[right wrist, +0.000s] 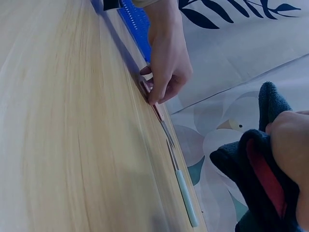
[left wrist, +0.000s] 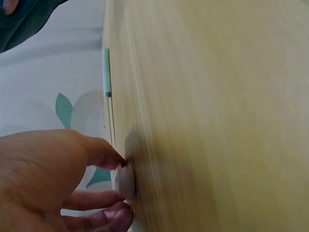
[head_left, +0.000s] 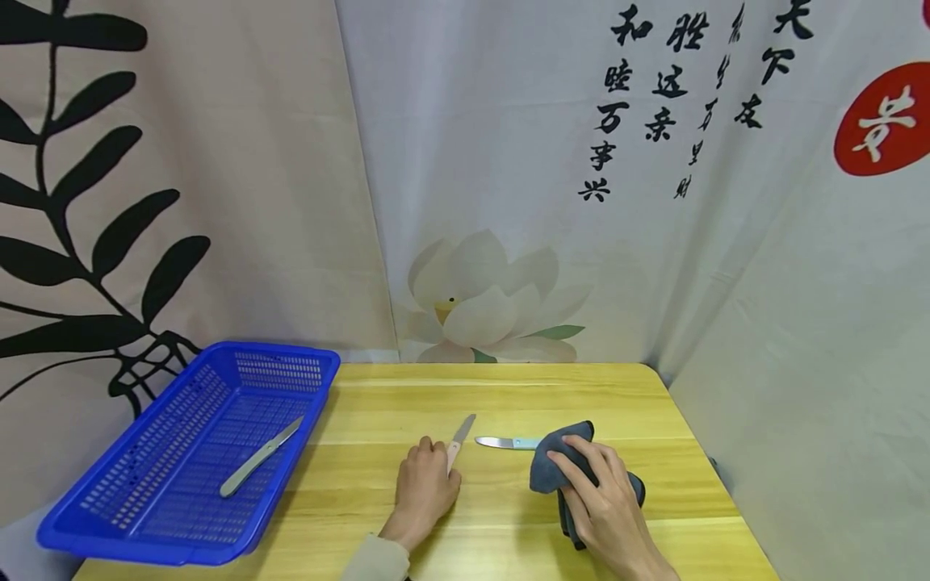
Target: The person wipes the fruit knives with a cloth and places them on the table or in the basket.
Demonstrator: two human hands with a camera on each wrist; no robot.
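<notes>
My left hand [head_left: 425, 488] pinches the pale pink handle of a small knife [head_left: 454, 454] at the table surface. Its blade points away from me. In the left wrist view, thumb and fingers meet around the end of that knife's handle [left wrist: 126, 182]. To the right lies a second knife with a light blue handle [head_left: 525, 444], its blade toward the first. My right hand [head_left: 603, 500] grips a bunched dark blue-grey cloth [head_left: 550, 468] above the table, covering part of the light blue handle in the head view. Red shows inside a fold of the cloth [right wrist: 251, 164].
A blue plastic basket [head_left: 254, 541] stands on the left of the wooden table [head_left: 363, 403]. Inside it lies a knife with a pale green handle [head_left: 250, 470]. Printed curtains [head_left: 494, 161] hang behind the table and along its right side.
</notes>
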